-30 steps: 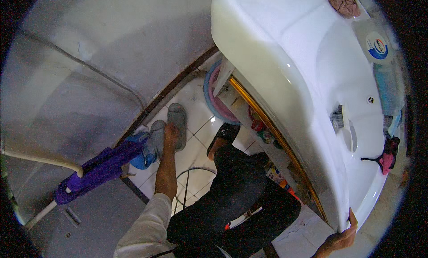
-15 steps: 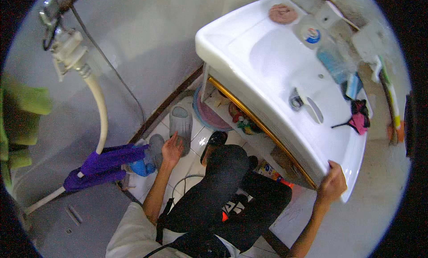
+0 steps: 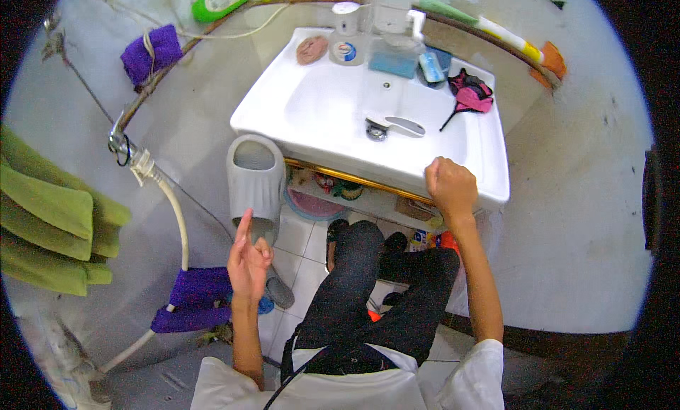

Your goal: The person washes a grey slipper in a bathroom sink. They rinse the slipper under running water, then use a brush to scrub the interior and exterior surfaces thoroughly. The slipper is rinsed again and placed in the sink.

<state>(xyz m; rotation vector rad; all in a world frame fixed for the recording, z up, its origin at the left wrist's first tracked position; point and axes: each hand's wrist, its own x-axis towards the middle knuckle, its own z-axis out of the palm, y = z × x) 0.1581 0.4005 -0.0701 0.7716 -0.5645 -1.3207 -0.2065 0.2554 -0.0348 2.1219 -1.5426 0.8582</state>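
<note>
A grey slipper [image 3: 256, 187] is raised off the floor, toe up, in front of the left corner of the white sink [image 3: 319, 136]. At its heel end is my left hand [image 3: 249, 267], palm up, holding it. The index finger stretches along the heel while the others are bent. Exactly how the fingers grip is partly hidden. My right hand [image 3: 451, 187] is closed over the sink's front edge, towards its right end. Another grey slipper [image 3: 280, 293] lies on the tiles below my left hand.
On the sink lie a pink and black cloth item [image 3: 471, 94], a pinkish round pad [image 3: 311, 50] and a clear tub [image 3: 347, 52]. Green towels [image 3: 60, 222] hang at the left. A white hose [image 3: 177, 211] and purple cloth [image 3: 198, 296] are near my left arm. Under the sink is a pink basin [image 3: 315, 204].
My left hand has risen from the floor with the grey slipper. My right hand stays on the sink's front edge. The view has turned and now faces the sink more squarely.
</note>
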